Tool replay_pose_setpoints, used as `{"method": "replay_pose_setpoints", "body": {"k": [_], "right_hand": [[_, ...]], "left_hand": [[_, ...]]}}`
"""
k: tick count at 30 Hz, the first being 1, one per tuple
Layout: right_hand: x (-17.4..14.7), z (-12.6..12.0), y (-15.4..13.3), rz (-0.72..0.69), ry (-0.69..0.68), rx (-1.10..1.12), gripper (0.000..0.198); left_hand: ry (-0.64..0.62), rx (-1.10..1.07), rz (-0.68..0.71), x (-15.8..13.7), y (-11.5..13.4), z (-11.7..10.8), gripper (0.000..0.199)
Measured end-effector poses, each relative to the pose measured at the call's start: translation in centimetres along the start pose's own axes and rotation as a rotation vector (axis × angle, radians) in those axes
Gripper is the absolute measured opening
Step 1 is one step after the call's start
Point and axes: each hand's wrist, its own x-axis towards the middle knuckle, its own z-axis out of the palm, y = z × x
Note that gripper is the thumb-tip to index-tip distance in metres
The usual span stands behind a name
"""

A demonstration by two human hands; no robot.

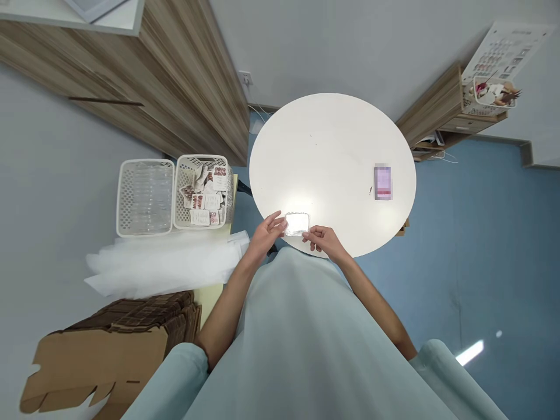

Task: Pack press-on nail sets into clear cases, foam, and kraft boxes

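Note:
Both of my hands are at the near edge of a round white table (332,163). Between them is a small white rectangular packet (297,224) with a shiny, clear-looking border, like a card in plastic film. My left hand (266,234) pinches its left edge, some fingers spread upward. At the packet's lower right corner, my right hand (324,240) grips with thumb and fingers. Glare hides any print on the packet. On the table's right side lies a pink and purple box (383,182), blurred in the picture.
Left of the table stand a white basket (178,219) with printed packets and another basket (119,198) of clear plastic pieces. Nearer are white translucent sheets (166,265) and folded cardboard boxes (100,361). A wooden cabinet (175,76) rises behind; a shelf (437,105) stands right.

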Motion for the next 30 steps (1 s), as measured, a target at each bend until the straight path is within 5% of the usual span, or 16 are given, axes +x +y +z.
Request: {"method": "replay_pose_setpoints", "body": {"k": [15,23,30], "right_hand": [[4.4,2.5,1.8,0.090,-0.052,-0.047,0.047],[9.4,4.1,3.2,0.146,-0.030,-0.200,0.026],[12.2,4.6,4.8,0.165,0.053,-0.374,0.027]], "left_hand": [[0.115,0.218,0.006,0.2,-3.3,-4.2,0.062],[0.238,0.403,-0.013,5.1,-6.3,-6.0,0.044],[0.263,0.609,-0.046,7.9,-7.6,-6.4,0.034]]}}
